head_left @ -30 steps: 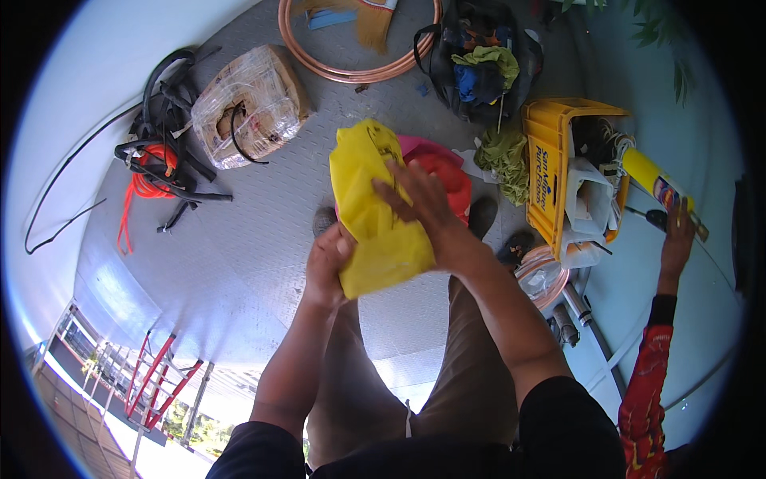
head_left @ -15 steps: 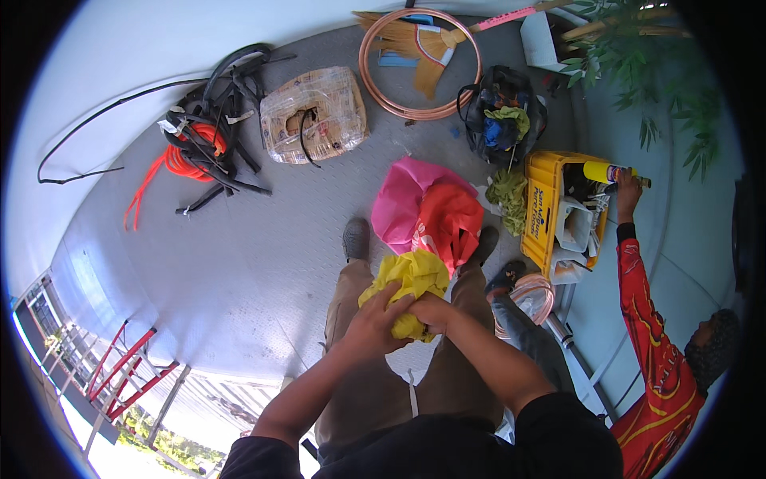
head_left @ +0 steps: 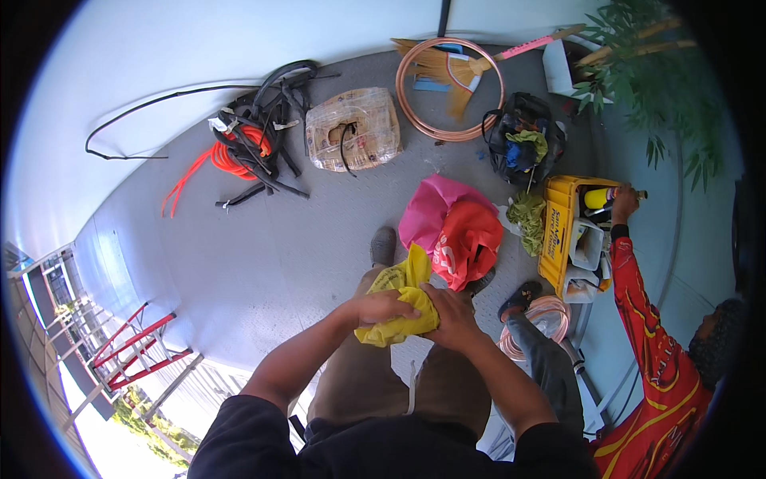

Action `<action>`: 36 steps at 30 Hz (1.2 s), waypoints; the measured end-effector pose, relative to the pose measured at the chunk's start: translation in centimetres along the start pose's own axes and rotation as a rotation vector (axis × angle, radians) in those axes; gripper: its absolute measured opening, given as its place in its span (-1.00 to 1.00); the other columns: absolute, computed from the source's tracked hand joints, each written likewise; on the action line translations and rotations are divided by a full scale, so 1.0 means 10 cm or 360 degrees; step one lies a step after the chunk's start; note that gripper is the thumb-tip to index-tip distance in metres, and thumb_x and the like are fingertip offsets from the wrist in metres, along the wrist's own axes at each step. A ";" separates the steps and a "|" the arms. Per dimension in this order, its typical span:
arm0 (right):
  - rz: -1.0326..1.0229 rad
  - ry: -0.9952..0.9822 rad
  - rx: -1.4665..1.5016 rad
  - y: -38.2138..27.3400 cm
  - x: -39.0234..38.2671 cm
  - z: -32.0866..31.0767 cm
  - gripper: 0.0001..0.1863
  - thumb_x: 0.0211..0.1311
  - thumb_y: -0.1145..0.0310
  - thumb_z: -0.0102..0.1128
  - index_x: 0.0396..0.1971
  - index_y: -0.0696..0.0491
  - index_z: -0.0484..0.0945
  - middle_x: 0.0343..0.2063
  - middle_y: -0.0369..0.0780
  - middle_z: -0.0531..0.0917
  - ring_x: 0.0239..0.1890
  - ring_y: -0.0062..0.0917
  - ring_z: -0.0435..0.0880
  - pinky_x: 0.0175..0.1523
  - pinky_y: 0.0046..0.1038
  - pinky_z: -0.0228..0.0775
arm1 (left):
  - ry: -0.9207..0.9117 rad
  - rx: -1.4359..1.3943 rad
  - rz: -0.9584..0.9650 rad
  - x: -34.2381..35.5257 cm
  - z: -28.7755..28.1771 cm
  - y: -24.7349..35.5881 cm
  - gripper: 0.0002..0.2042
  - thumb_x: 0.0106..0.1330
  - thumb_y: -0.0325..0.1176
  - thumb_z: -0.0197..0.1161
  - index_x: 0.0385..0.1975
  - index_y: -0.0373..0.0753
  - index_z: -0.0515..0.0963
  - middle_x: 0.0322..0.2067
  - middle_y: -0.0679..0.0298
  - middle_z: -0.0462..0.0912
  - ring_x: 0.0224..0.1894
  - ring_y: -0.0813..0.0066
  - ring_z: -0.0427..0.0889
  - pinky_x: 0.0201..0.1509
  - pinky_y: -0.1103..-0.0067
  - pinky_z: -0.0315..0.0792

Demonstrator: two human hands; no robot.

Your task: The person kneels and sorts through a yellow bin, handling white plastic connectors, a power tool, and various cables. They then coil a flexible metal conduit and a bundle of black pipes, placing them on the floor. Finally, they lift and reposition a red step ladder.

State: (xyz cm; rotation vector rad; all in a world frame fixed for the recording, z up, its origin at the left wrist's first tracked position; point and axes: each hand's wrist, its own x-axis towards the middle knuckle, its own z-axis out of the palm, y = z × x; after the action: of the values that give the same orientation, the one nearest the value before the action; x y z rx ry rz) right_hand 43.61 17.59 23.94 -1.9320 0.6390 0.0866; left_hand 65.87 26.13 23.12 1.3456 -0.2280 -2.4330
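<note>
A crumpled yellow plastic bag (head_left: 399, 297) is held in front of my thighs, bunched up between both hands. My left hand (head_left: 386, 306) is wrapped round its left side. At its right side my right hand (head_left: 450, 316) grips it with closed fingers. Whether anything is inside the bag I cannot tell. Just beyond, between my feet, a pink bag (head_left: 437, 209) and a red bag (head_left: 469, 239) with white print lie on the floor, touching each other.
To the right a person's hand (head_left: 625, 206) holds a yellow canister (head_left: 598, 199) over a yellow crate (head_left: 556, 223). A black bag (head_left: 515, 164) stands beyond it. Further off are a copper coil (head_left: 403, 96), a wrapped cardboard bundle (head_left: 363, 132) and black and orange hoses (head_left: 247, 152).
My hands have shifted on the yellow bag, which is now more bunched, its top sticking up. The co-worker's hand has lowered the canister toward the crate. The whole view has shifted slightly.
</note>
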 end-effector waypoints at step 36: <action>0.1352 0.0622 0.1266 2.26 1.61 -0.72 -0.51 0.30 0.23 0.36 0.17 0.09 0.54 -0.06 -0.12 0.74 0.01 -0.39 0.73 0.11 -0.33 0.52 | 0.0780 0.2173 0.0224 0.82 -0.76 1.47 -0.48 0.16 -0.06 0.39 0.11 -0.13 0.56 0.11 0.11 0.57 0.16 -0.13 0.51 0.15 0.05 0.48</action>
State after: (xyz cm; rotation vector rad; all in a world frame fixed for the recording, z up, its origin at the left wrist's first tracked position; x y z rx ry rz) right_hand 45.15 -1.89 3.04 -0.8225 1.4663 -0.0204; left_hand 71.56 9.66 17.11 2.1735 -1.9616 -1.5795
